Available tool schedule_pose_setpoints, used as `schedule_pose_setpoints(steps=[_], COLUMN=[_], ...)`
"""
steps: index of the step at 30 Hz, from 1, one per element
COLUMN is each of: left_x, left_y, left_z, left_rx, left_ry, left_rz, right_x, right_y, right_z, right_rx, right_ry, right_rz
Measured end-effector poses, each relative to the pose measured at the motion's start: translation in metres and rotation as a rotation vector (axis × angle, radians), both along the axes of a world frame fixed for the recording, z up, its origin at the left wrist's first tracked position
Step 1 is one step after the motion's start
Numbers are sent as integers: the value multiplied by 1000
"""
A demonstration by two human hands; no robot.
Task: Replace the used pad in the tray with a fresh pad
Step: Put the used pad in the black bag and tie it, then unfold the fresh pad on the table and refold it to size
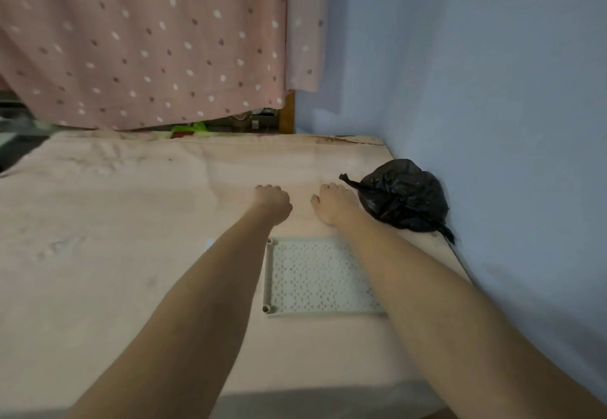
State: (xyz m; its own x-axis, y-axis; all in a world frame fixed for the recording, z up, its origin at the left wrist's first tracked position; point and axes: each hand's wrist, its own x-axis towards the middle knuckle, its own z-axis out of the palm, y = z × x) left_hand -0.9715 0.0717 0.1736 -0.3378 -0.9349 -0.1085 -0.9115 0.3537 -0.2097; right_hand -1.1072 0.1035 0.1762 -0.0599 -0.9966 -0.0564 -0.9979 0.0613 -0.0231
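A pale grey tray [269,274] with a perforated grid floor lies on the pink sheet, between my two forearms. No pad shows in it. Both arms reach over and past the tray. My left hand [273,202] rests on the sheet beyond the tray's far left corner, its fingers curled under, with nothing visible in them. My right hand [335,204] lies palm down on the sheet beyond the far right corner, fingers loosely bent and thumb out. It sits right beside a tied black plastic bag [402,197].
The pink sheet [115,221] covers a wide flat surface stretching left. A blue wall [492,123] closes the right side, with the bag against it. A dotted pink curtain [147,40] hangs behind the far edge. A small white scrap [210,243] peeks out by my left forearm.
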Motion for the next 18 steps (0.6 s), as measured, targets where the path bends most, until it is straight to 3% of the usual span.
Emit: schedule_pose_setpoints(steps=[9,18], left_x=[76,129], left_y=[26,54], left_z=[-23,-77], left_rx=[52,176], left_ry=[7,17], left_rz=[207,351], right_x=[68,125], right_y=[-9,9], right_z=[-26,-91], right_rx=[86,236], right_ry=[-41,-84], right_rz=[188,306])
